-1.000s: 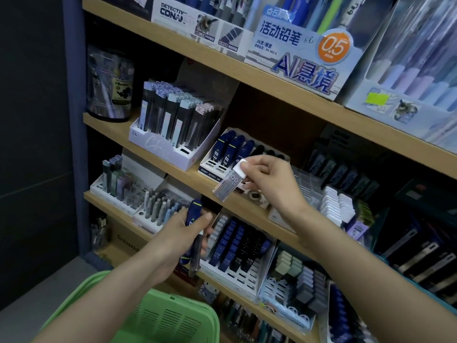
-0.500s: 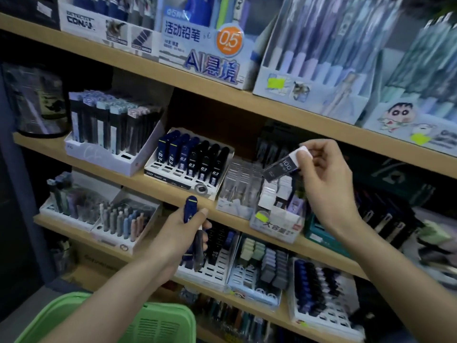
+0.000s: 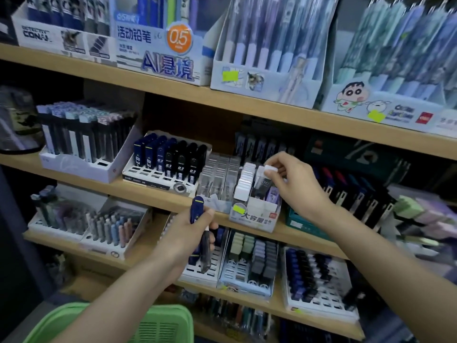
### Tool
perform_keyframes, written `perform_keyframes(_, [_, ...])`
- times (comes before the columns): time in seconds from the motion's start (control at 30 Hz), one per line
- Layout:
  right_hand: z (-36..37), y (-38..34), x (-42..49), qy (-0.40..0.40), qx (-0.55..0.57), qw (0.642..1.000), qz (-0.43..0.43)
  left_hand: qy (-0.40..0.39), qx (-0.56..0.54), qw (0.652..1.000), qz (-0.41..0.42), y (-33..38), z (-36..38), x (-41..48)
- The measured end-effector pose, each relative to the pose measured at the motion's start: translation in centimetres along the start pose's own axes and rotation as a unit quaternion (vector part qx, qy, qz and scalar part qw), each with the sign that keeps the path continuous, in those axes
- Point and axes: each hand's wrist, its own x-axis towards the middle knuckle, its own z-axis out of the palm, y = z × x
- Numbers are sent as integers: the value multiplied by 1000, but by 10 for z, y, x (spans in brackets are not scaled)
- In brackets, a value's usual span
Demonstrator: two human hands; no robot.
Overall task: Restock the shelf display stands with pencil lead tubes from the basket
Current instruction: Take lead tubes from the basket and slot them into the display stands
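From my feed, the right hand [image 3: 294, 184] pinches a white-capped tube [image 3: 265, 180] by its cap, fingers curled, and holds it at the stand [image 3: 254, 214] on the middle shelf [image 3: 138, 194] — its lower end looks to be among the white caps [image 3: 244, 179] there, though I can't tell if it is seated. The left hand [image 3: 185, 236] is clenched round blue tubes [image 3: 197, 209], held upright in front of the shelf edge, so those are yet to be placed. I judge the job mid-way: several stands show filled rows, others have open slots — the clear stand [image 3: 217, 179] to the left looks mostly bare. The basket [image 3: 158, 323] sits low at the bottom; I can't see what's left inside
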Motion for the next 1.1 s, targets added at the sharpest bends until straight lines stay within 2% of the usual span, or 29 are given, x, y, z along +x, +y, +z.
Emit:
perform_keyframes(0.27, [12,10,10,-56,-36,998,23,-8,-5,1000,2,-1,7,1])
perform_keyframes(0.6, [22,5,8,2,-207,978,-27,-1,-16,1000,-7,-5,3,1])
perform_keyframes(0.67, [23,-2,4,29,-187,981,-32,3,-22,1000,-6,-5,2,1])
perform_keyframes(0.77, [22,-26,-11,104,-67,991,-42,15,-55,998,-5,-4,0,1])
perform_keyframes(0.8, [21,-36,-18,105,-25,993,-41,22,-65,998,-5,-4,0,1])
perform_keyframes(0.87, [23,-54,-34,28,35,999,-23,40,-69,997,-3,-4,-1,2])
perform_keyframes(0.97, [38,-70,-53,-154,85,984,14,64,-66,996,-1,-6,-1,2])
perform_keyframes(1.03, [50,-72,-59,-214,128,968,37,66,-78,995,1,-7,0,3])
perform_keyframes(1.1, [58,-72,-60,-231,160,958,56,73,-82,994,-5,-7,1,2])
